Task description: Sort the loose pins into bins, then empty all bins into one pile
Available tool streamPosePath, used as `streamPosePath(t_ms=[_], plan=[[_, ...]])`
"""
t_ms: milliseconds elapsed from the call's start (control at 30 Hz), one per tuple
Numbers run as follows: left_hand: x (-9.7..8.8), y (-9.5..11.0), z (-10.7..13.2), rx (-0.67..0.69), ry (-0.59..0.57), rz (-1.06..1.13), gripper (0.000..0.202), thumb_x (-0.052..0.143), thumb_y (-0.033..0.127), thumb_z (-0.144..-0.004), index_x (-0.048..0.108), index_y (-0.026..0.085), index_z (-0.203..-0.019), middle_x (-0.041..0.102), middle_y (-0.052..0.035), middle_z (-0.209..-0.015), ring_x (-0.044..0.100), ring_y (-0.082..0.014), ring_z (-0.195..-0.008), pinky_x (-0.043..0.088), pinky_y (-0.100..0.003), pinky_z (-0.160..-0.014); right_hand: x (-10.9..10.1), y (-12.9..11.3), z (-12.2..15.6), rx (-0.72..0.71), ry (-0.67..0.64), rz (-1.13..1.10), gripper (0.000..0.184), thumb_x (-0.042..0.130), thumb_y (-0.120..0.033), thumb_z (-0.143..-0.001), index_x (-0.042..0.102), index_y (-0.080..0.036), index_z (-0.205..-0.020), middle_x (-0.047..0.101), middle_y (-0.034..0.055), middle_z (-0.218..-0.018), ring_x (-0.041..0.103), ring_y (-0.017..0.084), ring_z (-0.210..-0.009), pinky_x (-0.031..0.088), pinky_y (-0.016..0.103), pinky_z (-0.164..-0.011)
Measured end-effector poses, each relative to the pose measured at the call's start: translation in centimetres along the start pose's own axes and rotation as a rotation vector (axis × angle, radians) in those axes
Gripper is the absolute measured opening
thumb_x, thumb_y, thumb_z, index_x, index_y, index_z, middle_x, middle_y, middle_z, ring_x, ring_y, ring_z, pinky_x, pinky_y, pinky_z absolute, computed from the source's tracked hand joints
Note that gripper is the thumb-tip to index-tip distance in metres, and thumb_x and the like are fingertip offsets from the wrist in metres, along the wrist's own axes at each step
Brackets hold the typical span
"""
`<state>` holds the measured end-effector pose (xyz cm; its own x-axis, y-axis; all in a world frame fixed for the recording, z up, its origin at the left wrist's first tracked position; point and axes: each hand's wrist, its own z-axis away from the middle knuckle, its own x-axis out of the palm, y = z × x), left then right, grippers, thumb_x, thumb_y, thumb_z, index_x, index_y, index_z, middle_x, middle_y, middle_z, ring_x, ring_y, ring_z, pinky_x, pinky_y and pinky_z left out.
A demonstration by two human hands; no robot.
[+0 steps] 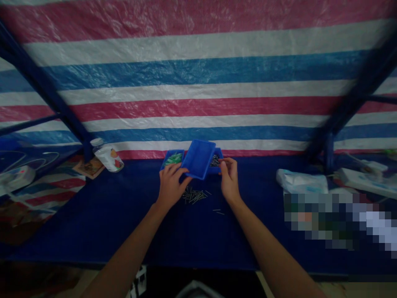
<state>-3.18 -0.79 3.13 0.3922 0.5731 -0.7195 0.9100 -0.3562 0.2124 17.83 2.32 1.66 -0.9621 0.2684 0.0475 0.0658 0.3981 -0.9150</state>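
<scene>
My left hand [170, 182] grips the near edge of a small blue tray [198, 158] and holds it tilted up off the dark blue table [124, 223]. Beneath it lies a loose pile of small metal pins [194, 195]. My right hand [229, 179] is pinched with fingers together beside a second blue tray [217, 159] that holds dark pins. What the pinch holds is too small to make out. A third blue tray with green parts [172, 159] sits to the left, behind my left hand.
A white plastic bottle [107, 156] lies tilted at the back left beside a small card [89, 168]. A crumpled bag [300, 181] and a white device [362, 179] lie to the right. A striped tarp [198, 82] hangs behind, framed by blue bars.
</scene>
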Motion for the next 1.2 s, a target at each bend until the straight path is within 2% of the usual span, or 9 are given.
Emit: streamPosePath(t_ms=[133, 300, 533, 633, 733, 867, 1033, 1100, 1200], plan=[[0.6, 0.1, -1.6, -0.123, 0.019, -0.057, 0.021, 0.071, 0.043, -0.086, 0.072, 0.027, -0.098, 0.072, -0.0069, -0.118, 0.052, -0.0313, -0.12, 0.038, -0.048, -0.098, -0.9, 1.0, -0.6, -0.189, 0.046, 0.498, 0.034, 0.052, -0.046, -0.09, 0.061, -0.022, -0.112, 0.057, 0.0132, -0.125, 0.048, 0.029, -0.124, 0.037, 0.054, -0.106], [1.5, 0.3, -2.2, -0.206, -0.037, -0.116, 0.022, 0.068, 0.046, -0.087, 0.071, 0.026, -0.096, 0.074, -0.0056, -0.112, 0.053, -0.0319, -0.12, 0.034, -0.051, -0.1, -0.9, 2.5, -0.6, 0.016, -0.149, 0.707, 0.038, 0.059, -0.045, -0.087, 0.066, -0.026, -0.118, 0.044, 0.0161, -0.143, 0.038, 0.036, -0.135, 0.04, 0.056, -0.103], [2.5, 0.1, -2.4, -0.18, -0.081, -0.093, 0.019, 0.067, 0.042, -0.088, 0.07, 0.026, -0.097, 0.074, -0.007, -0.109, 0.05, -0.0354, -0.123, 0.031, -0.059, -0.101, -1.2, 4.1, -1.2, -0.045, -0.128, 0.567, 0.025, 0.061, -0.036, -0.081, 0.068, -0.023, -0.102, 0.056, 0.0131, -0.124, 0.051, 0.032, -0.121, 0.042, 0.055, -0.103], [2.9, 0.0, -2.5, -0.182, -0.084, -0.111, 0.017, 0.065, 0.04, -0.088, 0.071, 0.025, -0.094, 0.069, -0.009, -0.121, 0.046, -0.038, -0.126, 0.031, -0.062, -0.101, -1.5, 3.9, -1.4, -0.038, -0.12, 0.541, 0.022, 0.06, -0.032, -0.078, 0.069, -0.021, -0.095, 0.057, 0.0121, -0.119, 0.055, 0.029, -0.116, 0.044, 0.049, -0.103], [3.2, 0.0, -2.5, -0.205, -0.106, -0.139, 0.018, 0.065, 0.04, -0.087, 0.072, 0.025, -0.094, 0.063, -0.0107, -0.131, 0.043, -0.0404, -0.128, 0.033, -0.063, -0.099, -1.8, 3.2, -1.4, -0.016, -0.121, 0.514, 0.029, 0.061, -0.04, -0.076, 0.068, -0.022, -0.098, 0.06, 0.0107, -0.116, 0.057, 0.028, -0.114, 0.045, 0.047, -0.101], [3.3, 0.0, -2.0, -0.216, -0.158, -0.143, 0.027, 0.063, 0.035, -0.087, 0.07, 0.025, -0.111, 0.06, -0.0117, -0.136, 0.044, -0.0397, -0.128, 0.034, -0.064, -0.099, -2.1, 2.5, -2.3, 0.164, -0.04, 0.466, 0.051, 0.06, -0.053, -0.077, 0.059, -0.02, -0.117, 0.067, 0.0106, -0.106, 0.064, 0.028, -0.1, 0.049, 0.048, -0.093], [3.2, 0.4, -1.2, -0.175, -0.188, -0.147, 0.043, 0.053, 0.019, -0.086, 0.064, 0.027, -0.126, 0.052, -0.0108, -0.148, 0.039, -0.0401, -0.135, 0.031, -0.068, -0.101, -2.4, 2.4, -3.9, 0.423, -0.084, 0.462, 0.022, 0.064, -0.042, -0.074, 0.058, -0.022, -0.081, 0.066, 0.0045, -0.07, 0.069, 0.025, -0.07, 0.053, 0.038, -0.067], [3.0, 0.8, -0.9, -0.173, -0.177, -0.147, 0.044, 0.053, 0.02, -0.087, 0.062, 0.027, -0.129, 0.05, -0.0112, -0.149, 0.038, -0.0396, -0.136, 0.03, -0.068, -0.102, -2.4, 2.5, -4.0, 0.464, -0.134, 0.419, 0.015, 0.06, -0.036, -0.077, 0.053, -0.023, -0.079, 0.061, 0.0, -0.06, 0.066, 0.022, -0.056, 0.051, 0.033, -0.054], [2.6, 1.4, -0.5, -0.152, -0.121, -0.115, 0.041, 0.052, 0.026, -0.091, 0.06, 0.027, -0.131, 0.051, -0.0099, -0.148, 0.038, -0.0373, -0.136, 0.03, -0.064, -0.104, -2.4, 2.7, -3.5, 0.508, -0.14, 0.249, 0.015, 0.057, -0.031, -0.077, 0.045, -0.025, -0.083, 0.058, -0.0039, -0.06, 0.067, 0.021, -0.051, 0.052, 0.032, -0.049]])
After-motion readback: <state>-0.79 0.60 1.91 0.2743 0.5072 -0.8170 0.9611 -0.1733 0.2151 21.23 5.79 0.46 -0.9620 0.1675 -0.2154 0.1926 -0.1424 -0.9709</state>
